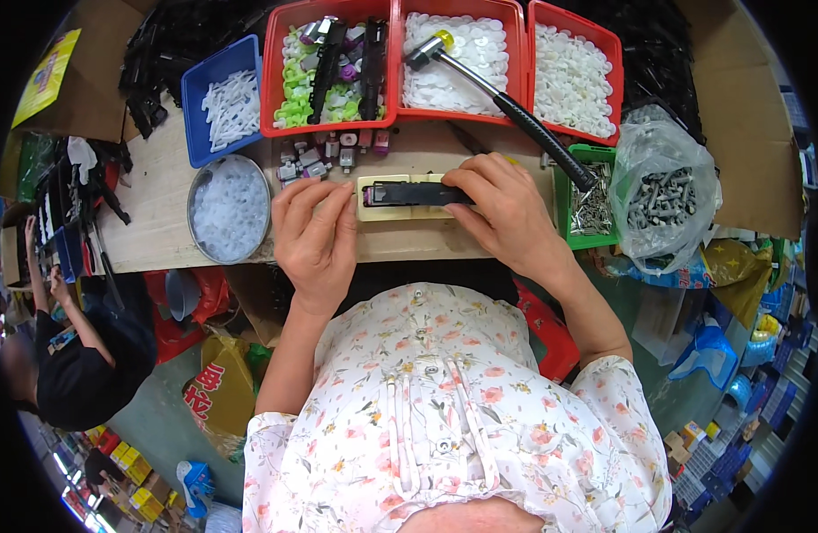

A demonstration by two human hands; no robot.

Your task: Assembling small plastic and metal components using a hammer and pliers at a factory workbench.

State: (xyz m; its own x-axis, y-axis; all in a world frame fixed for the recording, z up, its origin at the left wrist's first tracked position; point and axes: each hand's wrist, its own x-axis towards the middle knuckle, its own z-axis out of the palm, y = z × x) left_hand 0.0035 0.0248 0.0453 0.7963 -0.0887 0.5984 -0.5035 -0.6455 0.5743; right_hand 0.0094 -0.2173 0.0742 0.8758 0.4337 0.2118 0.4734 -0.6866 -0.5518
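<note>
A long black plastic housing (409, 193) lies in a cream-coloured block fixture (387, 213) at the front of the workbench. My right hand (502, 209) grips the housing's right end between thumb and fingers. Just left of the fixture, the thumb and fingertips of my left hand (316, 235) are pinched together; whatever they hold, if anything, is too small to make out. Behind the fixture sit several small metal-and-purple parts (347, 151) in a loose group.
Red bins hold green and purple pieces (289, 98), white discs (458, 53) and small white parts (569, 75). A hammer (516, 111) rests across them. White sticks fill a blue bin (196, 151). Around stand a round bowl (192, 226), a green tray (560, 213) and a bag of screws (667, 200).
</note>
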